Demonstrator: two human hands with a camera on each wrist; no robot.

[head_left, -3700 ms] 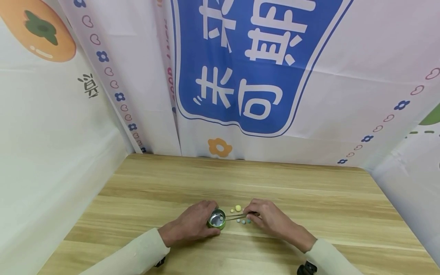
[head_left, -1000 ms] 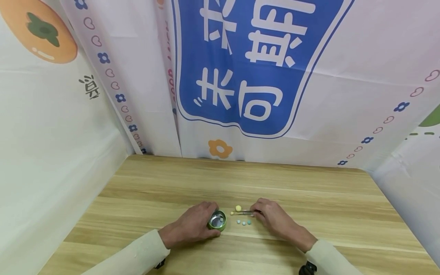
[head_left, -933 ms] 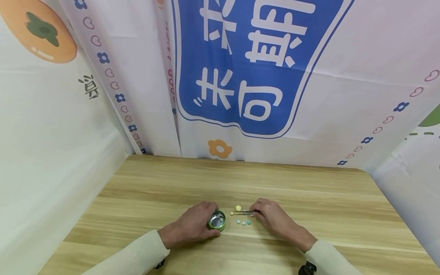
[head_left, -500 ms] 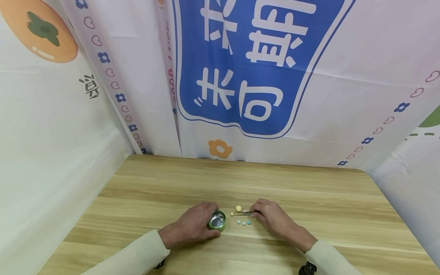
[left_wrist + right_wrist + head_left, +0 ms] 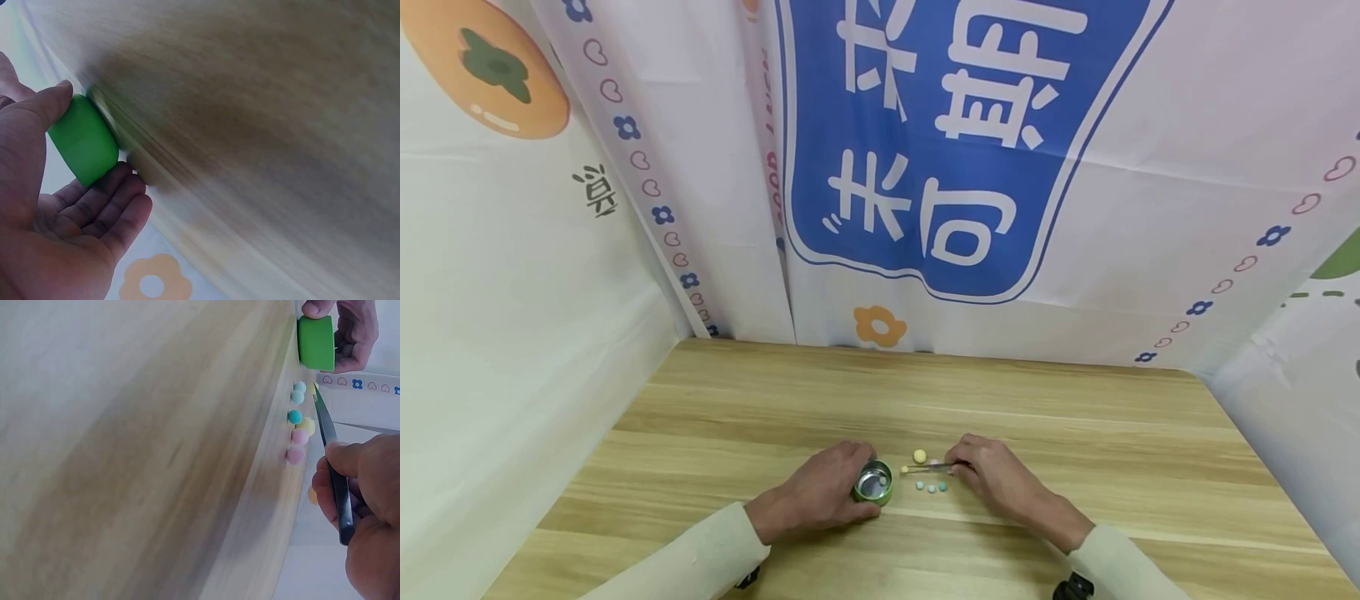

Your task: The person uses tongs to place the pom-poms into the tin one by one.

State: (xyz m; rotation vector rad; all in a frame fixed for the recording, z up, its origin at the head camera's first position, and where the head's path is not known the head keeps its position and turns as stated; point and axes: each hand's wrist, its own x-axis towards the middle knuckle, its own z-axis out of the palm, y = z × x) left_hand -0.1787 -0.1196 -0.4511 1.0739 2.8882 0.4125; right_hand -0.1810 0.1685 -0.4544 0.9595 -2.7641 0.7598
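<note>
My left hand [image 5: 831, 485] holds a small round green tin [image 5: 886, 495] by its side, thumb and fingers curved around it. The tin is uncovered, silvery inside, with a small pale ball [image 5: 883, 481] in it. My right hand [image 5: 992, 471] pinches tweezers [image 5: 329, 434] between thumb and fingers. The tweezer tips are right at a small yellow ball [image 5: 905, 470], just right of the tin. Behind the tweezers lies a larger yellow ball [image 5: 920, 456]. In the left wrist view the green tin [image 5: 87, 140] sits between thumb and fingertips.
In front of the tweezers, small pale-blue balls [image 5: 932, 489] and a teal ball [image 5: 943, 487] lie in a row. Pink balls [image 5: 300, 436] show near my right hand in the right wrist view. The wooden table [image 5: 1037, 400] meets printed cloth walls [image 5: 1075, 325].
The tweezers, earlier with their tips at the tin's rim, have drawn back right to the small yellow ball. Ball and tips have since shifted slightly toward me. The left hand stays on the tin.
</note>
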